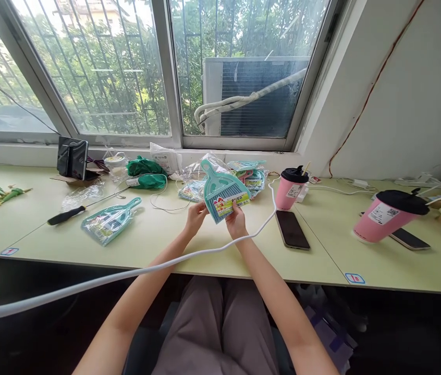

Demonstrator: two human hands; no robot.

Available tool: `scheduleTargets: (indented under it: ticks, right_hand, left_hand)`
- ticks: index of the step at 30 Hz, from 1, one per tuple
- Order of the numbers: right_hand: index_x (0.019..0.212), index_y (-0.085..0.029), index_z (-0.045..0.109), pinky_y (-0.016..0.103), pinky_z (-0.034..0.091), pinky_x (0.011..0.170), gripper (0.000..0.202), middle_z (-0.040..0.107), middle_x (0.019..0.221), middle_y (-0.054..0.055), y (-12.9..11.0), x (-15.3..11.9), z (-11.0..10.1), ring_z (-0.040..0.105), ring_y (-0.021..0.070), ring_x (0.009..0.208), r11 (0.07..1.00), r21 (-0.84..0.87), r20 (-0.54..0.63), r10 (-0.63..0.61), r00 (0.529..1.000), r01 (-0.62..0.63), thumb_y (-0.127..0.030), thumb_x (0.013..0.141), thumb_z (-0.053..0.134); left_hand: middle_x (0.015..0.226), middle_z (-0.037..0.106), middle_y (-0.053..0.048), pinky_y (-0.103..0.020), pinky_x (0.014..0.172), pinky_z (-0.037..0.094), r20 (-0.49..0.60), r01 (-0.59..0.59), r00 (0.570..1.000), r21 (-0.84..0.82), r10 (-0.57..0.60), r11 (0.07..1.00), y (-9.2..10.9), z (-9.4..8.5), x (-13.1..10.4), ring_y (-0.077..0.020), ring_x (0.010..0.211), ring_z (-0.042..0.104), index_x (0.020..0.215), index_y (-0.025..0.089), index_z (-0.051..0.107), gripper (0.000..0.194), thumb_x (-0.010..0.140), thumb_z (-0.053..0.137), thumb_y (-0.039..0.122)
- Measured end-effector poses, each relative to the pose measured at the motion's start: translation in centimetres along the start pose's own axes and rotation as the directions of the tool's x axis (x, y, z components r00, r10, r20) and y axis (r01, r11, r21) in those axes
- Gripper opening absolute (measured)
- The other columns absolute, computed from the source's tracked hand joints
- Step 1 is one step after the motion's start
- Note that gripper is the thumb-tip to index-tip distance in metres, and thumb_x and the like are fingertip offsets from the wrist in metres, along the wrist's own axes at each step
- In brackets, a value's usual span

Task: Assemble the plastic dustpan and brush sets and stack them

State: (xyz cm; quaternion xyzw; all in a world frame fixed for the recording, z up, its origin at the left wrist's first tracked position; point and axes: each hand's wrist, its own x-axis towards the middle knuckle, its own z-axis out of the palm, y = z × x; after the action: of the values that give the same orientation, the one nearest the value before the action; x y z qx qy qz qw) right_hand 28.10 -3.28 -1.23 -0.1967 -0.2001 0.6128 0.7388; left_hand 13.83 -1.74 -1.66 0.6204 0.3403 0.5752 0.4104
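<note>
left hand (195,219) and right hand (236,221) both grip the dustpan (219,182) over the worktop (333,229), seemingly steadying its label (225,205), which the next move needs kept flat.

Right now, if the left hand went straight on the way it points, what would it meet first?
The teal dustpan, whose edge the left hand holds. Past that, perhaps the wrapped packs behind it, though depth is unclear from this view.

Bright daylight comes in through big windows (164,67), with green trees (244,31) outside. A white wall (416,99) is on the right. The long worktop (333,219) is pale yellow.
</note>
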Motion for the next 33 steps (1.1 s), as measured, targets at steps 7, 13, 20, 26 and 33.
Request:
scheduleTargets:
  ticks: [7,13,20,26,33]
  right_hand:
    - [0.116,-0.021,0.061,0.033,0.058,0.09,0.027,0.073,0.108,0.003,0.3,0.1,-0.3,0.07,0.0155,0.1,1.0,-0.022,0.005,0.012,1.0,-0.012,-0.028,0.09,0.059]
    - [0.108,-0.02,0.063,0.031,0.058,0.09,0.021,0.074,0.105,0.003,1.0,0.3,-0.7,0.07,0.0146,0.099,0.998,-0.04,0.002,0.049,0.999,-0.049,-0.025,0.088,0.059]
    - [0.1,-0.02,0.065,0.035,0.059,0.086,0.017,0.075,0.098,0.003,1.5,0.6,-0.7,0.071,0.0179,0.094,0.994,-0.062,-0.021,0.09,0.996,-0.091,-0.025,0.084,0.063]
    - [0.104,-0.02,0.065,0.033,0.058,0.087,0.021,0.074,0.104,0.004,0.5,0.9,-0.8,0.07,0.0168,0.099,0.999,-0.019,-0.018,-0.051,0.999,0.05,-0.028,0.085,0.062]
    - [0.106,-0.02,0.064,0.033,0.057,0.09,0.022,0.074,0.105,0.003,-0.4,1.1,-0.8,0.07,0.0157,0.1,0.998,-0.005,-0.031,-0.07,0.997,0.07,-0.029,0.085,0.061]
  left_hand:
    - [0.066,0.061,0.001,-0.03,0.066,0.054,-0.39,-0.001,0.921,-0.064,-0.025,0.998,0.2,-1.3,0.5,-0.0133,0.059,0.062,0.074,0.018,0.059,0.011,0.072,0.05,0.024]
    - [0.072,0.062,0.0,-0.027,0.064,0.053,-0.415,-0.079,0.906,0.02,0.08,0.997,0.8,-1.3,0.3,-0.014,0.064,0.061,0.094,0.019,0.062,0.02,0.077,0.052,0.026]
    - [0.085,0.073,0.0,-0.03,0.074,0.054,-0.172,-0.094,0.972,0.346,0.162,0.933,0.0,-1.4,0.2,-0.0183,0.075,0.066,0.134,0.025,0.054,0.063,0.072,0.057,0.015]
    - [0.082,0.073,0.0,-0.039,0.08,0.057,-0.02,-0.133,0.989,0.278,0.144,0.951,-0.4,-1.7,0.3,-0.0212,0.078,0.07,0.13,0.026,0.057,0.058,0.073,0.065,0.025]
    - [0.123,0.067,-0.011,-0.048,0.106,0.042,0.144,-0.063,0.989,0.152,0.041,0.986,1.3,-2.5,0.1,-0.0308,0.119,0.06,0.135,0.026,0.055,0.072,0.069,0.076,0.049]
